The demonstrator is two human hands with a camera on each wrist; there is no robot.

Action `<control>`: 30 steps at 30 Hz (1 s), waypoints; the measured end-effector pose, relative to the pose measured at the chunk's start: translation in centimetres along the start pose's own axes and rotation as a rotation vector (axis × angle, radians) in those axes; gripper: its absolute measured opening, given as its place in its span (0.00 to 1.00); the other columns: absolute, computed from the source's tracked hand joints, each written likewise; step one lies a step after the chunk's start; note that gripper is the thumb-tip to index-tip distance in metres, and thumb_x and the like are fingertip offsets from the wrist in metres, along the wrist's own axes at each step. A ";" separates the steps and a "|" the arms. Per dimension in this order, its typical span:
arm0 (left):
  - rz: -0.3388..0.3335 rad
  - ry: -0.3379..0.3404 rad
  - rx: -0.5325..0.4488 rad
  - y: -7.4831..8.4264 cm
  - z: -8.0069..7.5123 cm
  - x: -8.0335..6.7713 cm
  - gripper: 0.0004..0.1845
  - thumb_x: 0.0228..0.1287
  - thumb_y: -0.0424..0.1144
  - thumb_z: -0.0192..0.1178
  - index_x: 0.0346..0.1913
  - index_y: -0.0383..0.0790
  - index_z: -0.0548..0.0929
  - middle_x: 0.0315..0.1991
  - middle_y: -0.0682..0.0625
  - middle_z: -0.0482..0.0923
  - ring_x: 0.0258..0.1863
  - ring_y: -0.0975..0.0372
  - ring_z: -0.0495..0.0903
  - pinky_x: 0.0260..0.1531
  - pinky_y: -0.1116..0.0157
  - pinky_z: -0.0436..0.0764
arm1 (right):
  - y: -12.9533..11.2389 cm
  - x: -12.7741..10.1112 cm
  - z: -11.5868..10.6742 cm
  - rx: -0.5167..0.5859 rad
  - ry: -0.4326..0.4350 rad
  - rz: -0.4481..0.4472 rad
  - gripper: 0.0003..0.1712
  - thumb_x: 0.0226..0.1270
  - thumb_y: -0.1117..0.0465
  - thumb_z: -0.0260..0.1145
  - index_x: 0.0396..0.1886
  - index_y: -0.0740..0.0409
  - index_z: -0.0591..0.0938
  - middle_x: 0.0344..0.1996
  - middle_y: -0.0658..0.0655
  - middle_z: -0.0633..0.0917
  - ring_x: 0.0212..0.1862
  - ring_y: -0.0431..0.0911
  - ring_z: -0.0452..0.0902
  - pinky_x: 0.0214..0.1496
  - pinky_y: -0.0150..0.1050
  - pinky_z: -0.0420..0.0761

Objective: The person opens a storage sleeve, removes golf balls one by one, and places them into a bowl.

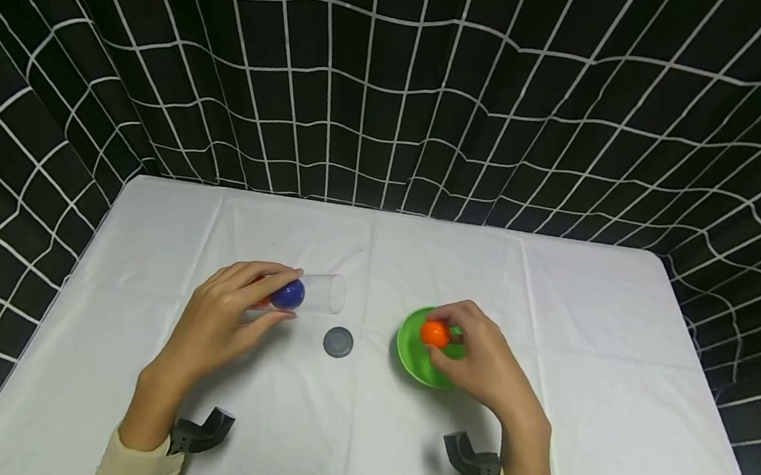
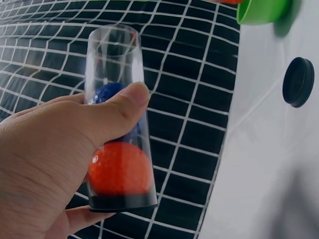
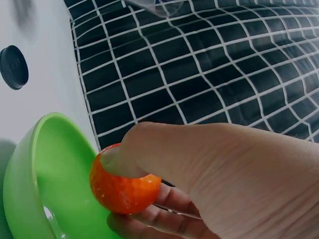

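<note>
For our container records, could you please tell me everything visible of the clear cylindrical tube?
The clear cylindrical tube, apparently smooth plastic or glass, has a round, uncapped mouth and a dark, flat base. Inside, a glossy orange-red ball sits next to the base, with a shiny blue ball beyond it towards the mouth. The person's left hand grips it, thumb across the side. In the head view its mouth points right; whether it touches the white cloth is unclear.
</note>
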State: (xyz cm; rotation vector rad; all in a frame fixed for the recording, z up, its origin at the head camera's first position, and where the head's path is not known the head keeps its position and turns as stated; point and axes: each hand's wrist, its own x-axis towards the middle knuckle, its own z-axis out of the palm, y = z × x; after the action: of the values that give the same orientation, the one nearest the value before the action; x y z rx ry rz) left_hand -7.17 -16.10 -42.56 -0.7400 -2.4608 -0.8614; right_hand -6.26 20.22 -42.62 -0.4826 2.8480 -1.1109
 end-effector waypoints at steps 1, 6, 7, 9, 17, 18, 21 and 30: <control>-0.001 0.002 0.000 0.0 0.0 0.0 0.29 0.55 0.40 0.82 0.63 0.48 0.88 0.55 0.49 0.88 0.55 0.55 0.86 0.55 0.54 0.84 | 0.0 0.0 0.0 -0.011 -0.004 0.001 0.20 0.57 0.71 0.75 0.51 0.58 0.86 0.48 0.56 0.86 0.48 0.49 0.84 0.55 0.50 0.87; -0.002 0.007 -0.006 0.0 0.0 -0.2 0.30 0.55 0.40 0.82 0.63 0.48 0.88 0.55 0.50 0.88 0.55 0.55 0.86 0.54 0.54 0.84 | 0.0 0.2 0.2 -0.057 -0.014 0.001 0.20 0.56 0.71 0.75 0.51 0.58 0.87 0.46 0.55 0.86 0.46 0.49 0.83 0.54 0.49 0.85; 0.000 0.008 -0.008 0.0 0.0 -0.2 0.30 0.54 0.40 0.82 0.63 0.48 0.88 0.55 0.50 0.88 0.54 0.56 0.86 0.53 0.54 0.84 | 0.0 0.2 0.3 -0.062 -0.016 0.005 0.20 0.56 0.71 0.74 0.51 0.58 0.87 0.46 0.56 0.86 0.46 0.49 0.83 0.54 0.49 0.84; 0.003 0.008 -0.012 0.0 0.0 -0.2 0.30 0.55 0.40 0.82 0.63 0.48 0.88 0.55 0.50 0.88 0.55 0.56 0.86 0.54 0.54 0.84 | 0.0 0.2 0.3 -0.076 -0.016 0.009 0.21 0.55 0.72 0.74 0.50 0.59 0.87 0.46 0.56 0.86 0.46 0.49 0.83 0.53 0.48 0.83; 0.007 0.007 -0.010 0.0 -0.1 0.0 0.30 0.55 0.40 0.82 0.63 0.48 0.88 0.55 0.51 0.88 0.55 0.56 0.87 0.53 0.54 0.84 | 0.1 0.2 0.7 -0.117 -0.030 0.028 0.21 0.55 0.71 0.73 0.50 0.58 0.87 0.45 0.56 0.84 0.45 0.48 0.81 0.52 0.47 0.82; 0.007 0.007 -0.009 0.0 0.0 0.0 0.30 0.55 0.40 0.82 0.63 0.48 0.88 0.55 0.50 0.88 0.55 0.56 0.87 0.53 0.54 0.84 | 0.1 0.2 0.7 -0.121 -0.028 0.030 0.21 0.55 0.71 0.73 0.51 0.57 0.87 0.45 0.56 0.84 0.45 0.47 0.81 0.52 0.47 0.82; 0.006 0.008 -0.011 0.0 0.0 0.0 0.30 0.54 0.40 0.82 0.63 0.48 0.88 0.54 0.50 0.88 0.54 0.55 0.87 0.53 0.53 0.85 | 0.2 0.1 0.7 -0.133 -0.025 0.035 0.21 0.54 0.71 0.73 0.50 0.57 0.87 0.45 0.56 0.84 0.45 0.48 0.80 0.52 0.48 0.82; -0.007 -0.017 -0.016 -0.5 -0.1 -0.2 0.29 0.56 0.42 0.81 0.62 0.48 0.88 0.56 0.50 0.88 0.56 0.55 0.86 0.55 0.53 0.85 | 0.0 0.5 1.6 -0.163 -0.044 0.047 0.21 0.55 0.69 0.74 0.51 0.59 0.87 0.44 0.56 0.84 0.44 0.48 0.80 0.51 0.47 0.82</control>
State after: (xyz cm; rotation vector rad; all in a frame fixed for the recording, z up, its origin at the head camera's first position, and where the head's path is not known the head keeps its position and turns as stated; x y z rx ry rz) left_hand -7.31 -16.53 -42.81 -0.7471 -2.4753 -0.8827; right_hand -6.50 19.01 -43.77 -0.4396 2.9086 -0.8544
